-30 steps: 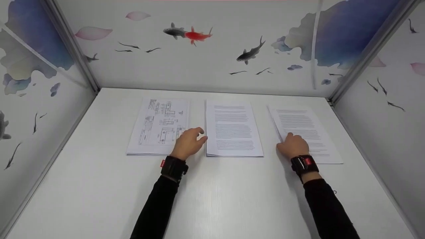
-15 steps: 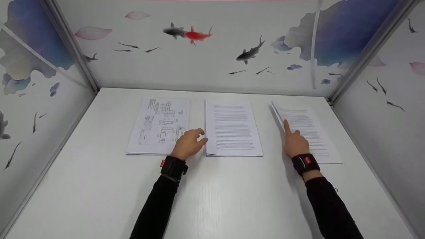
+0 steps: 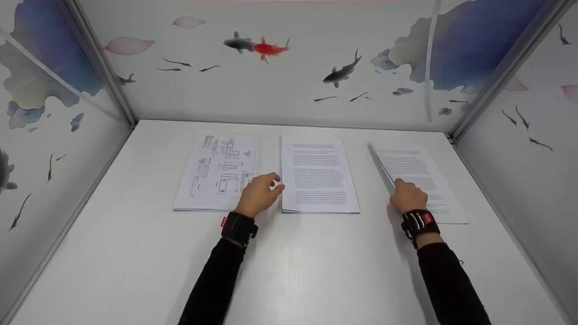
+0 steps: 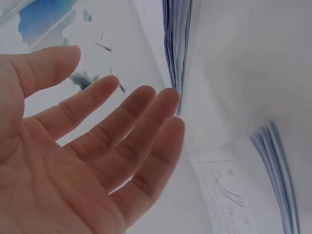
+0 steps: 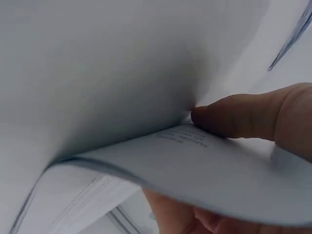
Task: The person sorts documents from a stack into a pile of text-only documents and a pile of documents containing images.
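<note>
My right hand [image 3: 408,197] is at the left edge of the right-hand paper stack [image 3: 406,164], which is printed with text. The stack's left edge stands slightly raised. In the right wrist view the curved sheets [image 5: 195,165] lie between my thumb [image 5: 243,116] on one side and my fingers on the other, so the hand pinches them. How many sheets are held I cannot tell. My left hand [image 3: 257,196] has loosely bent fingers and holds nothing; it hovers between the left stack [image 3: 203,180] with a technical drawing and the middle text stack [image 3: 318,174].
All three stacks lie side by side on a white table [image 3: 289,262]. A back wall [image 3: 289,99] painted with fish and side panels enclose the table. Black straps [image 3: 239,228] circle both wrists.
My right index finger pointed forward over the right stack half a second ago and is now drawn back. The stack's left edge has lifted and shifted slightly right. My left hand stays almost still.
</note>
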The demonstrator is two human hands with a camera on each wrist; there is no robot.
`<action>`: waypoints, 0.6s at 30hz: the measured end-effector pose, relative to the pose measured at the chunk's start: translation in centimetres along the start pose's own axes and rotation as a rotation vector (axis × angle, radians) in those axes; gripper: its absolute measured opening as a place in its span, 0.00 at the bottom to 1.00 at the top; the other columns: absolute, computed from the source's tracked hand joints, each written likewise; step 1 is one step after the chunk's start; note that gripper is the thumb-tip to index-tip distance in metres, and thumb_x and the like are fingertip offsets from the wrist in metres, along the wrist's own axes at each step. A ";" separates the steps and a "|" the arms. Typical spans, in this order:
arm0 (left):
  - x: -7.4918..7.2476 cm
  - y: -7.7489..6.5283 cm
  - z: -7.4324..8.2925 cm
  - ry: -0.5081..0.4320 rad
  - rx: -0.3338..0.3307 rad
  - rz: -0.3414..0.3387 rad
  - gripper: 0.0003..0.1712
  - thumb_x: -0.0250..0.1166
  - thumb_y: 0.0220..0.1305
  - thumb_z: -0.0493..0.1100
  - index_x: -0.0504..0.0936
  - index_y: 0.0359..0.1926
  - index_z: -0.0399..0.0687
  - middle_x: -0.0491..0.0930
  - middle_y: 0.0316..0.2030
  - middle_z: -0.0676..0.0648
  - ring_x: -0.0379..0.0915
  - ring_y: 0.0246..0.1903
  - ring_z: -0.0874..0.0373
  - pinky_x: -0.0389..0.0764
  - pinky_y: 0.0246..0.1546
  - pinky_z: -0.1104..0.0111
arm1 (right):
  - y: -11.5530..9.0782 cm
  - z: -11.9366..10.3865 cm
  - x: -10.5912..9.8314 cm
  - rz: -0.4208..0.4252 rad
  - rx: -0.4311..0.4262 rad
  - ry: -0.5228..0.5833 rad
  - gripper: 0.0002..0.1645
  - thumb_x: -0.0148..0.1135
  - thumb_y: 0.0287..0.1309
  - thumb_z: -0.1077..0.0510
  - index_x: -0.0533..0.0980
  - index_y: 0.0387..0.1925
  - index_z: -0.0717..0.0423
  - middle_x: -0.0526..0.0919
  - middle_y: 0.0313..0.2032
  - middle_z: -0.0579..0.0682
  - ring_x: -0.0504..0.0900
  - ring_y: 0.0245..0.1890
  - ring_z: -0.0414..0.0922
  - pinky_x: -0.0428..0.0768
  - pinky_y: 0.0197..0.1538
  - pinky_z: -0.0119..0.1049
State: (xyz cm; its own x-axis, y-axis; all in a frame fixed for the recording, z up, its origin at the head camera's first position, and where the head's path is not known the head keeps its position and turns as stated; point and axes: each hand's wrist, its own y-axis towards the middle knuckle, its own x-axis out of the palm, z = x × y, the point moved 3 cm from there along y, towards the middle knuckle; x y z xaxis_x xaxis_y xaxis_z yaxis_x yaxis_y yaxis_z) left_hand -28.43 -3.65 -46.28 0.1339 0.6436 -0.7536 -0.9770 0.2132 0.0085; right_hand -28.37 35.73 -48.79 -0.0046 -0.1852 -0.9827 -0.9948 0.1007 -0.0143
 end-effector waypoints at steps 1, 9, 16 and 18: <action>0.1 0.1 0.1 -0.010 0.007 0.004 0.18 0.60 0.69 0.50 0.81 0.53 0.45 0.84 0.49 0.44 0.81 0.47 0.50 0.81 0.45 0.57 | 0.0 0.0 0.0 -0.016 0.002 0.027 0.24 0.46 0.57 0.66 0.70 0.55 0.73 0.79 0.41 0.76 0.81 0.38 0.71 0.77 0.38 0.66; 0.5 0.1 0.8 -0.122 0.067 0.023 0.20 0.62 0.68 0.50 0.80 0.55 0.44 0.84 0.44 0.44 0.81 0.40 0.53 0.81 0.41 0.59 | -0.3 -3.8 0.3 0.126 -0.090 0.078 0.37 0.45 0.59 0.69 0.59 0.71 0.61 0.74 0.41 0.74 0.78 0.28 0.64 0.77 0.27 0.58; 1.5 0.4 1.8 -0.215 0.152 -0.016 0.21 0.61 0.70 0.49 0.77 0.57 0.44 0.84 0.44 0.42 0.82 0.40 0.52 0.81 0.43 0.60 | -1.1 -7.5 0.2 0.247 -0.140 0.052 0.42 0.52 0.57 0.72 0.59 0.73 0.51 0.72 0.38 0.68 0.74 0.25 0.57 0.74 0.22 0.52; 1.6 0.5 2.2 -0.256 0.173 -0.020 0.21 0.60 0.70 0.50 0.77 0.58 0.45 0.84 0.44 0.43 0.83 0.40 0.52 0.82 0.42 0.61 | -1.4 -8.5 -0.1 0.271 -0.158 0.055 0.44 0.53 0.56 0.73 0.59 0.73 0.48 0.73 0.38 0.68 0.73 0.25 0.56 0.75 0.22 0.51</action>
State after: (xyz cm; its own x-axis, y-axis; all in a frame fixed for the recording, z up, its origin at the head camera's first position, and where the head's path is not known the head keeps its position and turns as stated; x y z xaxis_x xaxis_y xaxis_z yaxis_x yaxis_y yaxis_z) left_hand -28.37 -0.85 -46.03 0.2114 0.7975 -0.5651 -0.9339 0.3353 0.1239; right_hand -27.82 27.34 -47.12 -0.2733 -0.2258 -0.9351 -0.9599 0.0017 0.2802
